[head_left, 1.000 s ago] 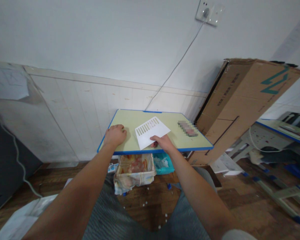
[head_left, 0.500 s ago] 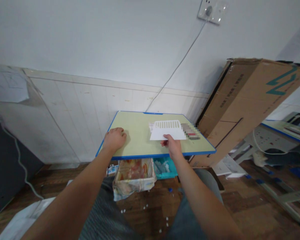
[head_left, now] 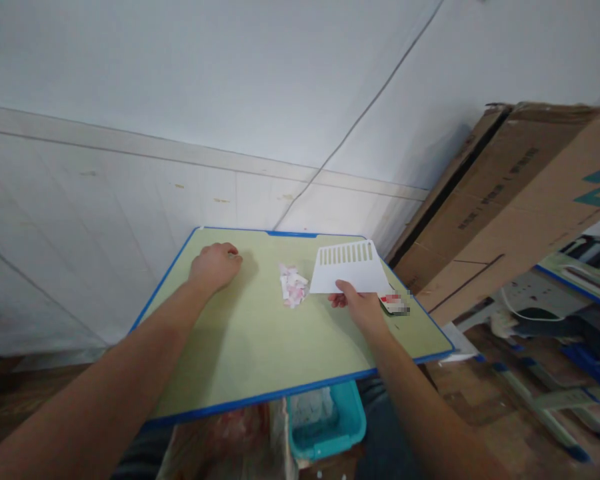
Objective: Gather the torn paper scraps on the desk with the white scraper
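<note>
My right hand (head_left: 357, 303) holds a white slotted sheet (head_left: 349, 277) by its near edge, thumb on top and fingers curled below. The sheet is flat, with a row of narrow slots along its far side, and is tilted over the right part of the table (head_left: 240, 353). Left of it lies a small heap of pink and white paper scraps (head_left: 293, 285). Over the table's left part is my left hand (head_left: 215, 265), its fingers curled inward; whether anything is inside them is hidden. A flat item with red and white print (head_left: 394, 303), partly blurred out, lies beside my right wrist.
Below the table's front edge stand a turquoise bin (head_left: 325, 427) and a lined box (head_left: 230, 440). A tall cardboard box (head_left: 480, 213) leans at the right near the wall. A cable (head_left: 350, 130) runs down the wall behind the table. Another desk (head_left: 580, 280) is at far right.
The view has moved closer to the table. My right hand has shifted the slotted sheet to the right, uncovering the paper scraps. My left hand has moved farther in from the front edge.
</note>
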Demonstrator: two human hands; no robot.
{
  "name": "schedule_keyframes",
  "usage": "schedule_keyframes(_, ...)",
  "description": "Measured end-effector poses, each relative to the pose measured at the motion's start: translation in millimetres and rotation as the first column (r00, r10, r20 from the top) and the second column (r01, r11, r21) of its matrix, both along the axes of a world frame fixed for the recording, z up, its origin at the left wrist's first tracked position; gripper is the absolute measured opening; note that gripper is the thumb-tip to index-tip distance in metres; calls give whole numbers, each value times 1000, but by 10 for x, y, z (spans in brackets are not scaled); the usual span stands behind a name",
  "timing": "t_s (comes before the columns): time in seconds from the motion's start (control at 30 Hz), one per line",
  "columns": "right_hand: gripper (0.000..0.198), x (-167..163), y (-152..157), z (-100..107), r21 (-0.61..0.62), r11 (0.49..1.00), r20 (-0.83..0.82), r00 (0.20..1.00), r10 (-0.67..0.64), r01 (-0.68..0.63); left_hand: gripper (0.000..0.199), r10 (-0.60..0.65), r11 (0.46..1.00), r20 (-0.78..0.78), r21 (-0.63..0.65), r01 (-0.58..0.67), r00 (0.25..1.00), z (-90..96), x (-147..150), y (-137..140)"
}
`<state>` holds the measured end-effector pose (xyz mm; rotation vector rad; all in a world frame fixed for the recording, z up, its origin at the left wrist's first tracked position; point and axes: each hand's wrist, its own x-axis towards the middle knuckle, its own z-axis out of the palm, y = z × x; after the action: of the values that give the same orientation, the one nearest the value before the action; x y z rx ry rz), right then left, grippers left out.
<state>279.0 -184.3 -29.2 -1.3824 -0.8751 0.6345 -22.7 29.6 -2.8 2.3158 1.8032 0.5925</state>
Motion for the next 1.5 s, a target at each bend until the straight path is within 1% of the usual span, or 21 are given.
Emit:
schedule_keyframes(0.13, 32, 112, -5, -115, -23, 997, 4, 997, -71, 71, 48, -85, 995, -46, 50, 87, 995, -145, 206, 239)
schedule_keyframes(0.27, 40, 139, -12, -151, -56, 996, 51, 997, -63, 66, 48, -100, 991, -66, 79, 105, 993, -230, 212, 294)
schedule_keyframes(0.33, 44, 121, -12, -147, -61, 996, 74, 995, -62, 67, 48, -101, 992, -67, 70, 106, 993, -237, 177, 274)
schedule_keyframes(0.43, 42, 74, -43, -113, -61, 996, 94, 994, -54, 60, 50, -103, 992, -87, 68, 109, 991, -222, 135, 232)
schedule_keyframes(0.5, 35, 45, -96, -74, -77, 997, 96, 995, -13, 21, 52, -112, 989, -103, 82, 120, 988, -206, 118, 216)
schedule_keyframes(0.6, 23, 36, -194, -22, -113, 991, 97, 992, 87, -75, 53, -125, 987, -131, 88, 138, 983, -185, 88, 217)
schedule_keyframes(0.67, 26, 55, -237, -12, -123, 987, 111, 986, 121, -107, 53, -125, 988, -150, 76, 138, 981, -178, 65, 227)
schedule_keyframes(0.73, 31, 80, -241, -24, -111, 991, 119, 989, 92, -79, 53, -122, 989, -166, 64, 135, 979, -176, 47, 235)
schedule_keyframes(0.9, 36, 69, -106, -26, -110, 992, 111, 992, 67, -55, 55, -132, 987, -188, 65, 147, 973, -167, 45, 219)
schedule_keyframes(1.07, 40, -33, 138, 146, -68, 998, 144, 990, -5, 15, 55, -133, 984, -185, 90, 151, 974, -132, 75, 172)
schedule_keyframes(1.13, 39, -80, 224, 213, -58, 998, 142, 990, -11, 19, 53, -125, 986, -175, 89, 143, 977, -125, 92, 155)
schedule_keyframes(1.2, 37, -143, 289, 257, -65, 998, 138, 990, 26, -17, 50, -123, 987, -159, 83, 138, 980, -122, 114, 135)
schedule_keyframes(1.27, 35, -230, 344, 288, -82, 993, 145, 985, 95, -84, 49, -133, 986, -138, 83, 146, 981, -117, 138, 109)
schedule_keyframes(1.4, 34, -410, 459, 350, -123, 966, 157, 957, 245, -227, 48, -130, 987, -89, 81, 137, 988, -82, 176, 43)
schedule_keyframes(1.43, 34, -433, 482, 367, -126, 962, 157, 953, 260, -242, 48, -129, 988, -80, 76, 135, 988, -71, 182, 27)
schedule_keyframes(1.5, 35, -437, 498, 389, -101, 974, 163, 962, 218, -204, 48, -129, 989, -68, 68, 134, 989, -49, 189, 0)
